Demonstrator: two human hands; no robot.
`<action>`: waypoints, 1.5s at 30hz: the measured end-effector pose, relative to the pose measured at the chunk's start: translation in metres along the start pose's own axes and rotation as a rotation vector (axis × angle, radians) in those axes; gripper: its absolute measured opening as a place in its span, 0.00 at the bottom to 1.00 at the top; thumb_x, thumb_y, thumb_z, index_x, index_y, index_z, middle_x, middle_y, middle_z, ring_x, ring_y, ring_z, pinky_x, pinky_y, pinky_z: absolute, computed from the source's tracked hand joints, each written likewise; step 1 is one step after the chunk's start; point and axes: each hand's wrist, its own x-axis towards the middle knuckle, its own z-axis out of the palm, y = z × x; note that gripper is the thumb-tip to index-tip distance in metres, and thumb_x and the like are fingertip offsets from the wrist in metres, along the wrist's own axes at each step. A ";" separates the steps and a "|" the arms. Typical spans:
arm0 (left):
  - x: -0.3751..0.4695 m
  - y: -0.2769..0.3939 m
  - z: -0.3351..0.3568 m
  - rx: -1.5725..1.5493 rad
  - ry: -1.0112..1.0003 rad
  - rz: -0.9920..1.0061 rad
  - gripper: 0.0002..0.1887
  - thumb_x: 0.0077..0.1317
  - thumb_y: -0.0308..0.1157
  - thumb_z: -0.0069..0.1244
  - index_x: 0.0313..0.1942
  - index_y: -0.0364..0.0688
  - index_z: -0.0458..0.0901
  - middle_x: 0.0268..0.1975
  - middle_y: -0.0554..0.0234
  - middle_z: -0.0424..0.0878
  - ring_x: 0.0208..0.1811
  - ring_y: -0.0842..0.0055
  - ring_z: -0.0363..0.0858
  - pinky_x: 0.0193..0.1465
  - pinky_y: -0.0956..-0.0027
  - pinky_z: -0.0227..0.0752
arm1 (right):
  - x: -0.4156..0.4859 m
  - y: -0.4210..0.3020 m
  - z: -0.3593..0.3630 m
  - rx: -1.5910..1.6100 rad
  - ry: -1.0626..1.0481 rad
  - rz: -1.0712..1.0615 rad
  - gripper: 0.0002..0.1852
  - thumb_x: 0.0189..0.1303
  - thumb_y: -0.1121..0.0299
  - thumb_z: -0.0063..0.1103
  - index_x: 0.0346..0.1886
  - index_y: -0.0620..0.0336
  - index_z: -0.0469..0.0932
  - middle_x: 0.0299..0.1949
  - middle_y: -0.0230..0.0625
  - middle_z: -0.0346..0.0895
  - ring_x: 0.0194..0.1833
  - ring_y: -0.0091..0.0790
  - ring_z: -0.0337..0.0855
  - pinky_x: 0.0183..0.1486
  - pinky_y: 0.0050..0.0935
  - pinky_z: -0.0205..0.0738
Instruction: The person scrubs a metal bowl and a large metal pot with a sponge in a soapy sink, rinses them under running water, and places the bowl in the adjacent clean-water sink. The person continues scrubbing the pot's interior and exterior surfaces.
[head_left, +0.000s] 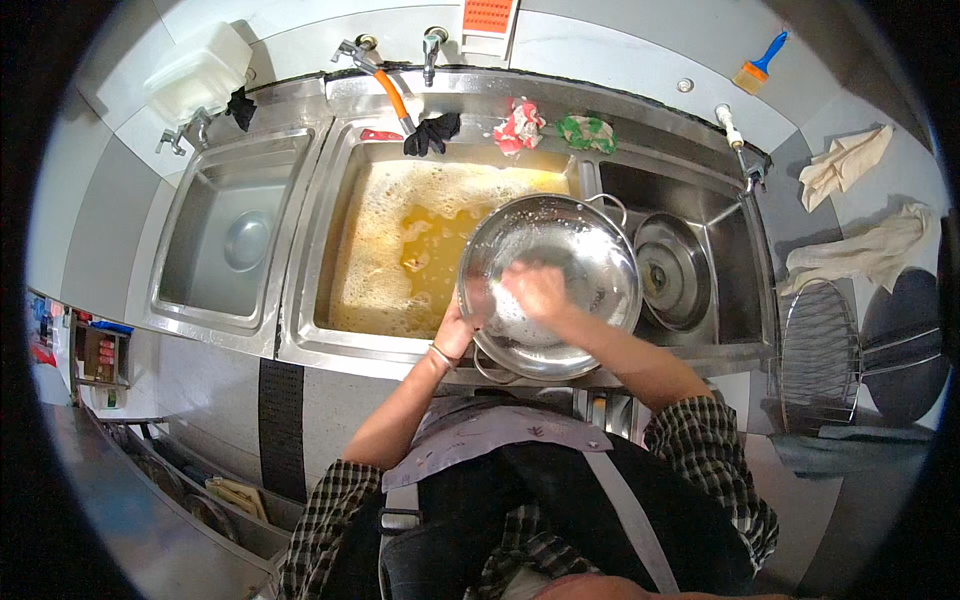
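A large, shiny steel pan (592, 300) with two loop handles is held tilted over the middle sink and its right divider. My left hand (454, 328) grips the pan's left rim; its fingers are partly hidden. Inside the pan, my right hand (536, 291) is against the inner surface, blurred by motion. Whether it holds a scrubber or cloth cannot be made out. White suds and drops dot the pan's inside. Below it, the middle sink (307, 300) is filled with murky yellow, foamy water (442, 240).
A steel bowl or lid (673, 270) lies in the right basin. An orange-sleeved tap (391, 96), black cloth (433, 133), red-white cloth (519, 126) and green-white cloth (587, 133) line the back ledge. The left sink (225, 225) stands beside. A wire basket (819, 352) hangs right.
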 end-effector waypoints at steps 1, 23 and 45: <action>0.000 -0.004 -0.003 0.012 -0.002 0.001 0.36 0.58 0.15 0.48 0.70 0.41 0.69 0.47 0.71 0.79 0.40 0.83 0.74 0.43 0.76 0.71 | -0.008 -0.020 -0.010 0.080 -0.056 -0.030 0.09 0.70 0.64 0.54 0.34 0.54 0.80 0.41 0.36 0.85 0.35 0.38 0.87 0.33 0.43 0.82; -0.008 0.011 0.009 0.010 -0.011 0.047 0.40 0.58 0.13 0.45 0.74 0.42 0.63 0.52 0.67 0.80 0.46 0.79 0.77 0.48 0.73 0.74 | 0.026 0.058 -0.027 -0.092 0.286 0.134 0.09 0.66 0.69 0.56 0.31 0.50 0.85 0.34 0.37 0.83 0.29 0.35 0.86 0.29 0.38 0.79; -0.004 0.003 -0.005 0.018 -0.045 0.017 0.46 0.57 0.13 0.43 0.79 0.41 0.55 0.65 0.63 0.74 0.63 0.74 0.73 0.65 0.71 0.69 | 0.038 0.023 -0.044 -0.154 -0.001 -0.040 0.03 0.58 0.67 0.62 0.32 0.48 0.84 0.36 0.30 0.85 0.36 0.40 0.87 0.43 0.37 0.85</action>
